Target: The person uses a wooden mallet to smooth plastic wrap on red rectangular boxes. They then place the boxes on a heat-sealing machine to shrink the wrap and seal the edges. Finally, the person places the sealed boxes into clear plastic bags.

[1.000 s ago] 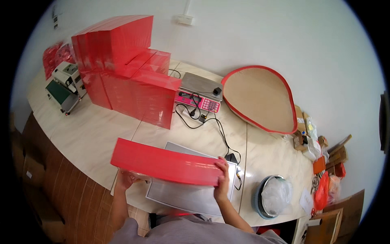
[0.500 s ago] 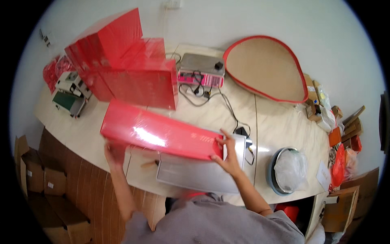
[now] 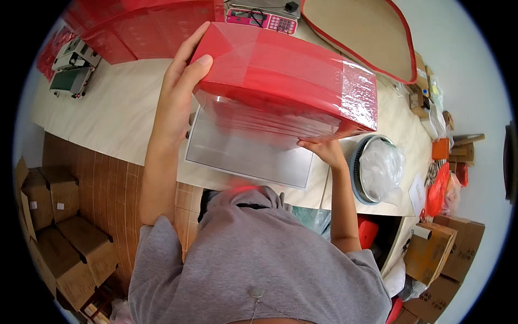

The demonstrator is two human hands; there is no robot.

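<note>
A long red box (image 3: pixel 280 70) in clear, shiny film is raised over the table between my two hands. At its left end, my left hand (image 3: pixel 186 75) grips a corner, thumb on the near face and fingers along the end. My right hand (image 3: pixel 326 151) supports the lower edge near the right end; its other fingers are partly hidden under the box. The film looks wrinkled along the near lower side. Below the box lies a flat grey panel (image 3: pixel 243 154) with a dark border line, close to the table's front edge.
Larger red wrapped boxes (image 3: pixel 145 32) stand far left, beside a small green-and-white machine (image 3: pixel 70 81). A pink-fronted scale (image 3: pixel 261 20) and a red-rimmed tan board (image 3: pixel 361 27) are behind. A bowl (image 3: pixel 356 178) with plastic bags sits right. Cardboard boxes (image 3: pixel 75 237) stand on the floor.
The red box has been lifted closer and turned, showing its film-covered end and wrinkled side. My left hand has risen to its upper left corner, and my right hand has moved underneath. The view has tilted down.
</note>
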